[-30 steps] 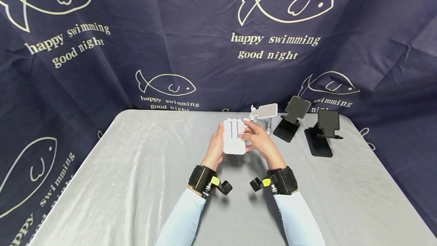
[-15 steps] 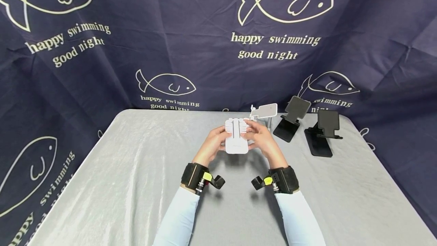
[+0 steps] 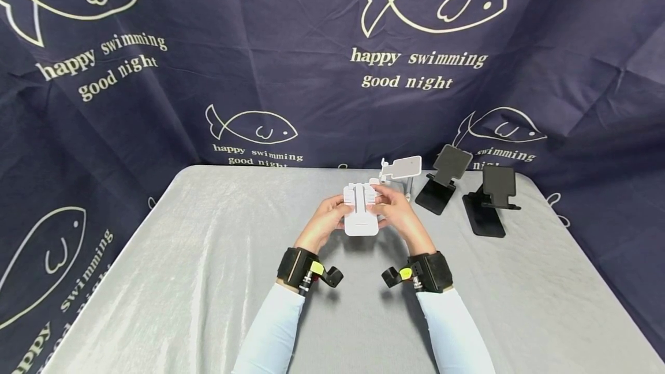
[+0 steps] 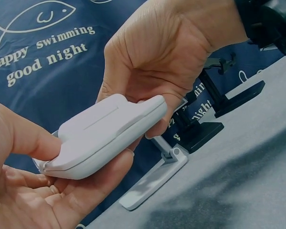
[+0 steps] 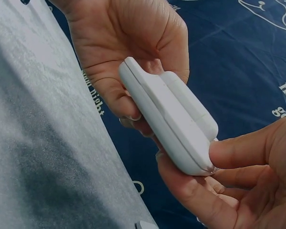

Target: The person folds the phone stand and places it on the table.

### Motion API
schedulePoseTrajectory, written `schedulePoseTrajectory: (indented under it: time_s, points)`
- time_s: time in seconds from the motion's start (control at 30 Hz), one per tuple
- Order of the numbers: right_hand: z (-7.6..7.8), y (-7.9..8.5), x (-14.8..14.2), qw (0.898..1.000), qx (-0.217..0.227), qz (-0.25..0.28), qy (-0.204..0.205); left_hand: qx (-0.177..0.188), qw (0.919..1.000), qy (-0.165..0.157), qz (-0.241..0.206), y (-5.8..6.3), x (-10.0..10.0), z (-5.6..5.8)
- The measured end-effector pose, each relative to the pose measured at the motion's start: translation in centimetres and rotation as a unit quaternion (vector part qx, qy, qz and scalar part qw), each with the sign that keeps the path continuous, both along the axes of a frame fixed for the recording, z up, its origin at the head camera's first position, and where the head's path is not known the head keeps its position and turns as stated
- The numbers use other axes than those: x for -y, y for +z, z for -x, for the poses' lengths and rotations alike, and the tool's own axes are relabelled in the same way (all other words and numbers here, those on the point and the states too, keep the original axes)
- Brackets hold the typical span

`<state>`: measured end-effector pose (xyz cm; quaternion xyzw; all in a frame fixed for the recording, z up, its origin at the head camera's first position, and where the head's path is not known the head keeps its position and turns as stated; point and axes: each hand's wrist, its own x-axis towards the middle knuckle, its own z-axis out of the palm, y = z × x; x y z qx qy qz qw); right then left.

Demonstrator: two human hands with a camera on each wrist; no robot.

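Note:
A white phone stand (image 3: 361,225), folded flat, is held up over the table between both hands. My left hand (image 3: 321,225) grips its left side, thumb on the top face and fingers underneath. From the other side my right hand (image 3: 404,219) grips it the same way, its thumb near the middle groove. In the left wrist view the stand (image 4: 109,129) shows as a thick slab with rounded corners, the thumb pressing one corner. The right wrist view shows its layered side edge (image 5: 167,119) between the fingers of both hands.
Behind my right hand an unfolded white phone stand (image 3: 405,168) stands on the grey cloth-covered table (image 3: 249,281). Two black phone stands, one nearer the middle (image 3: 435,196) and one farther right (image 3: 485,221), stand beside it. A dark blue curtain (image 3: 312,33) hangs behind the table.
My left hand has shifted its grip, bringing the thumb onto the stand's top face. The held stand has moved slightly to the right. My right hand has barely moved.

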<state>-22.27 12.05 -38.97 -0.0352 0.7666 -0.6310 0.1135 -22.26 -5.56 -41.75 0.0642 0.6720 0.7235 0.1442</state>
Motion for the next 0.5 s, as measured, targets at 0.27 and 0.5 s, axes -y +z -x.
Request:
schedulePoseTrajectory:
  time_s: [0.27,0.5]
  points:
    - [0.09,-0.09,0.08,1.0,-0.004,-0.014,0.002,0.002,1.0,-0.001,0.004,0.03,0.0,-0.07]
    - [-0.01,-0.11,-0.25,1.0,0.004,-0.018,0.004,0.011,0.9998,-0.008,0.014,-0.05,-0.15,-0.1]
